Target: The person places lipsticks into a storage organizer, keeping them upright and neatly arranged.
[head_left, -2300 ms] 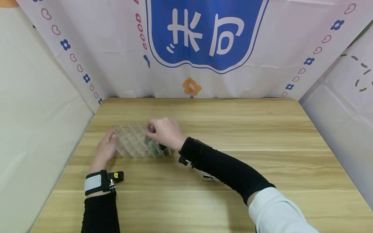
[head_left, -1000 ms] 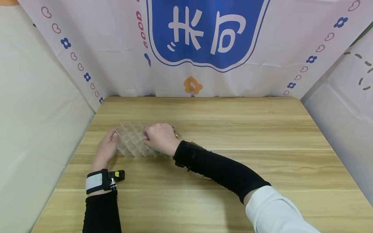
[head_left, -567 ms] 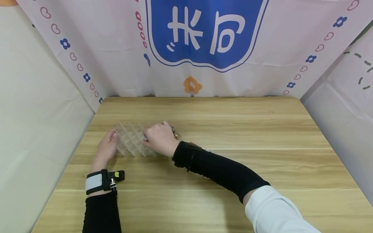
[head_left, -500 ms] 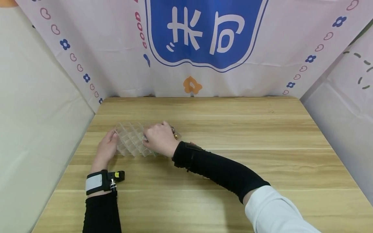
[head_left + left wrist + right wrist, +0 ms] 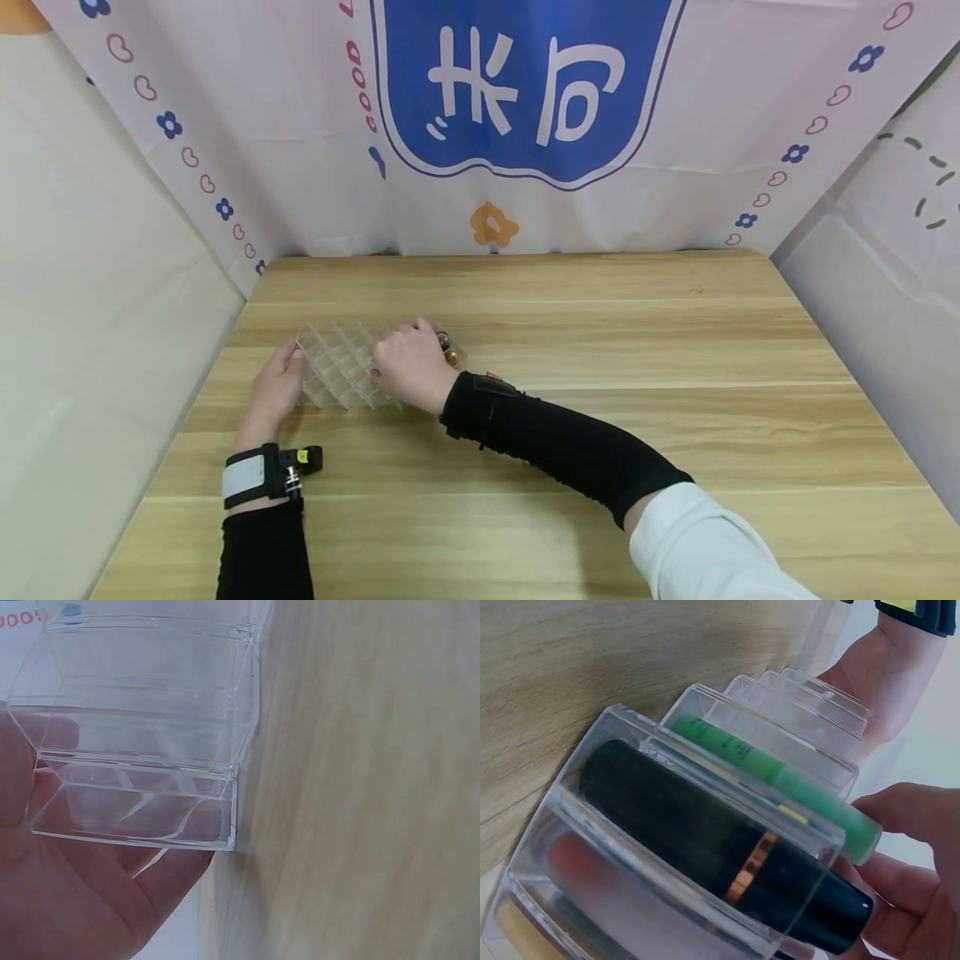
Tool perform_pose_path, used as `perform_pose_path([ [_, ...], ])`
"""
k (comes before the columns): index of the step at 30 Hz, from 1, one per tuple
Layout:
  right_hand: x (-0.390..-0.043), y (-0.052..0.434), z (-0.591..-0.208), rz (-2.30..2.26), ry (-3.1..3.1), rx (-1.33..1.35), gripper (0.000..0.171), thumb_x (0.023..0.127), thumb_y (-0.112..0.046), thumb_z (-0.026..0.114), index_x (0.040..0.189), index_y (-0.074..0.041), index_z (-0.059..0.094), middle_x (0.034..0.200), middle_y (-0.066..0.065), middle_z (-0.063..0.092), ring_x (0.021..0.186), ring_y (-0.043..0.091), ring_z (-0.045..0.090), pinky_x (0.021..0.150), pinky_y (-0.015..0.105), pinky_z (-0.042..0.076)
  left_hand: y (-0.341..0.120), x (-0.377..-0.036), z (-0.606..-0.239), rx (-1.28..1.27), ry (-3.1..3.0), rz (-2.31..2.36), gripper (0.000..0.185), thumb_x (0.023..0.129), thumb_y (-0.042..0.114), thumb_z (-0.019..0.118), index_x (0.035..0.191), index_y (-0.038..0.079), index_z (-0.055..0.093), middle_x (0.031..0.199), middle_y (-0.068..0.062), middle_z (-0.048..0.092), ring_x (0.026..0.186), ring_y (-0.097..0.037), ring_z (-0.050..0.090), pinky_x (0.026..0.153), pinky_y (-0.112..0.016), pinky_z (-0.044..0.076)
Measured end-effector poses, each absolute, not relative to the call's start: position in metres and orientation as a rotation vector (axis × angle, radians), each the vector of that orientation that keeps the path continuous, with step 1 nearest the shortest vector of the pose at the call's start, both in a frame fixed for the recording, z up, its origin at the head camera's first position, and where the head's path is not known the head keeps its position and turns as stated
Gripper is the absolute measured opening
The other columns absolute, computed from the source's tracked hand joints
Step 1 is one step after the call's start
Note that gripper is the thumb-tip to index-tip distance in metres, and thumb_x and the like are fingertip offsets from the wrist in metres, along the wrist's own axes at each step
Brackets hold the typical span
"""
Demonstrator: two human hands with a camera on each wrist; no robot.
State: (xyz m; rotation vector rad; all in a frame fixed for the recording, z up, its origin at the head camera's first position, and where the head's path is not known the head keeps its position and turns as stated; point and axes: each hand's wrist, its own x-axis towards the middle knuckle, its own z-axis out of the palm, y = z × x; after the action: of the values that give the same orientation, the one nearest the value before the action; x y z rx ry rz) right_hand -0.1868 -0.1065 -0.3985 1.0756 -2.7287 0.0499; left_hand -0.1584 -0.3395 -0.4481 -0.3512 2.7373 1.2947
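Observation:
A clear acrylic lipstick organizer [image 5: 337,362] with diamond-shaped compartments stands on the left of the table. My left hand [image 5: 276,385] holds its left end, thumb and fingers around the last compartment [image 5: 135,814]. Over the organizer's right half, my right hand [image 5: 412,362] has curled fingers. In the right wrist view, the fingertips [image 5: 900,806] meet the cap end of a green lipstick tube [image 5: 772,776]; I cannot tell whether they pinch it or a tube hidden behind it. Beside the green one sits a black lipstick tube [image 5: 705,832] with a copper band.
Tubes with a gold top [image 5: 451,358] and a dark top [image 5: 443,339] stand at the organizer's right end. A reddish tube [image 5: 592,862] shows in a near compartment. A printed white curtain [image 5: 495,208] hangs behind the wooden table [image 5: 675,358].
My right hand has lowered a grey-topped tube into the organizer's right half and stays there, barely moving lately. The silvery item near the forearm is now hidden. My left hand keeps its hold.

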Motion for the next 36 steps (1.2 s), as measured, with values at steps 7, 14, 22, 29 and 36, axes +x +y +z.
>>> perform_pose_path([
  [7,-0.186,-0.106,-0.400,0.015,-2.736,1.058,0.036,0.091,-0.038,0.063,0.060,-0.023,0.052,0.066,-0.012,0.059,0.068,0.008,0.058,0.081,0.031,0.046,-0.336,-0.158,-0.448,-0.337,2.746,1.286,0.061,0.106,0.045,0.015,0.159,0.014,0.013,0.162,-0.024,0.019,0.147,-0.051,0.017,0.114,-0.071,0.018],
  [14,-0.185,-0.103,-0.398,0.043,-2.720,1.057,0.044,0.092,-0.038,0.062,0.055,-0.023,0.045,0.062,-0.011,0.055,0.065,0.008,0.056,0.076,0.030,0.046,-0.335,-0.158,-0.448,-0.338,2.748,1.299,0.060,0.107,0.044,0.015,0.158,0.013,0.013,0.161,-0.024,0.020,0.147,-0.051,0.018,0.115,-0.070,0.018],
  [22,-0.185,-0.093,-0.390,0.188,-2.661,1.079,0.023,0.092,-0.032,0.062,0.071,-0.024,0.066,0.072,-0.011,0.063,0.067,0.007,0.057,0.060,0.021,0.044,-0.338,-0.158,-0.448,-0.339,2.751,1.276,0.061,0.106,0.045,0.014,0.159,0.014,0.012,0.161,-0.024,0.020,0.147,-0.051,0.018,0.114,-0.071,0.019],
  [29,-0.180,-0.077,-0.384,0.313,-2.650,1.102,0.014,0.092,-0.029,0.065,0.098,-0.022,0.075,0.089,-0.009,0.070,0.074,0.006,0.061,0.059,0.018,0.046,-0.338,-0.158,-0.447,-0.330,2.741,1.283,0.061,0.106,0.045,0.015,0.159,0.014,0.012,0.162,-0.024,0.020,0.147,-0.051,0.017,0.113,-0.072,0.019],
  [36,-0.171,-0.056,-0.377,0.380,-2.632,1.124,0.014,0.091,-0.029,0.065,0.100,-0.024,0.075,0.091,-0.011,0.069,0.074,0.005,0.061,0.054,0.016,0.044,-0.338,-0.158,-0.448,-0.322,2.759,1.287,0.061,0.107,0.044,0.015,0.158,0.012,0.014,0.161,-0.025,0.021,0.146,-0.052,0.018,0.114,-0.071,0.019],
])
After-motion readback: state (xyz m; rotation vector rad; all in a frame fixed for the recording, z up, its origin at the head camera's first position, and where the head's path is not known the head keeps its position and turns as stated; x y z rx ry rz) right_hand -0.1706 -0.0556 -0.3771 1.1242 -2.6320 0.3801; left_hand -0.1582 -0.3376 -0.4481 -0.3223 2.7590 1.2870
